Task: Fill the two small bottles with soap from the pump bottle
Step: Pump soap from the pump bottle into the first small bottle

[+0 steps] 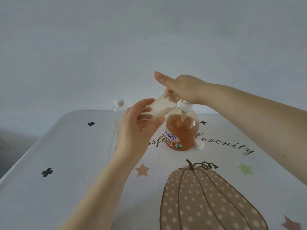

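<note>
While the left hand [141,128] grips a small clear bottle [159,107] tilted up toward the spout, the right hand [182,88] presses down on the pump bottle [182,130], thumb sticking out, orange soap inside. It stands on the pumpkin-print tablecloth [66,163]. Second small bottle [119,113], capped, stands just behind the left hand; a loose white cap [199,144] lies right beside the pump bottle.

Home setting, pumpkin-print tablecloth [216,196], plain white wall [99,47]
</note>
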